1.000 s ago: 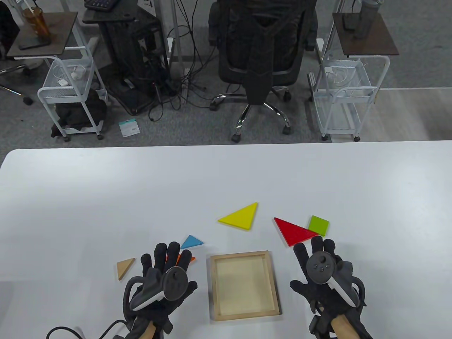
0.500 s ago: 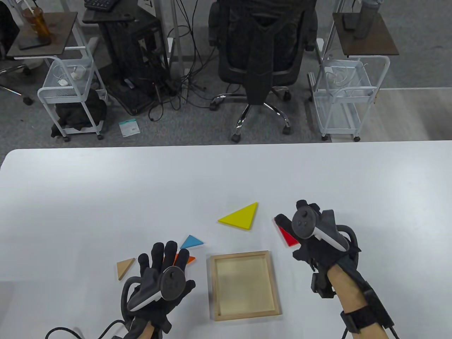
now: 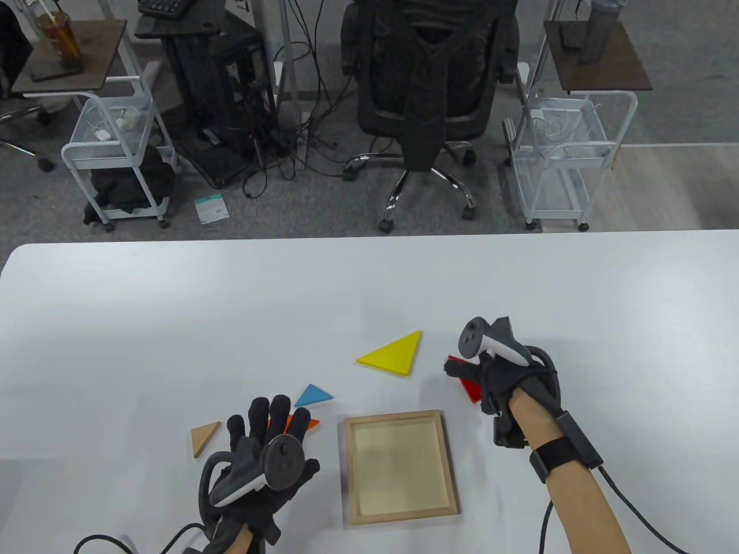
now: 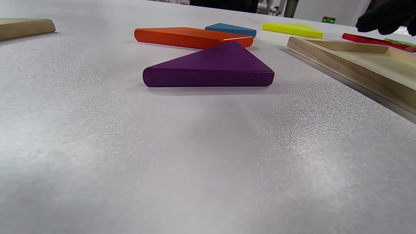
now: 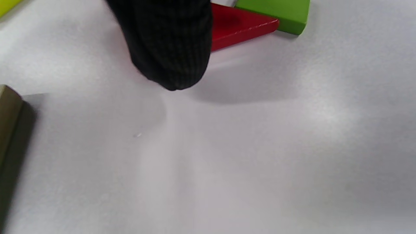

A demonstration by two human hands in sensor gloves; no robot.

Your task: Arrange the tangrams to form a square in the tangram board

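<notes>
The empty wooden tangram board (image 3: 394,416) lies near the table's front edge. My left hand (image 3: 271,421) rests flat to its left with fingers spread, over the orange piece (image 3: 312,424). The purple triangle (image 4: 214,65), in front of that piece in the left wrist view, is hidden in the table view. My right hand (image 3: 479,372) arches over the red triangle (image 3: 472,391), fingers curled down onto it; one fingertip (image 5: 169,65) reaches the table at its edge. The green square (image 5: 276,11) touches the red triangle. The yellow triangle (image 3: 398,355), blue triangle (image 3: 313,396) and plain wooden triangle (image 3: 203,437) lie loose.
Beyond the table's far edge stand an office chair (image 3: 427,86), two white wire carts (image 3: 115,150) and tangled floor cables. Glove cables trail off the front edge beside both forearms.
My right hand has moved from the front edge forward onto the red triangle, tipped over it and now hides the green square in the table view. The left hand has barely shifted.
</notes>
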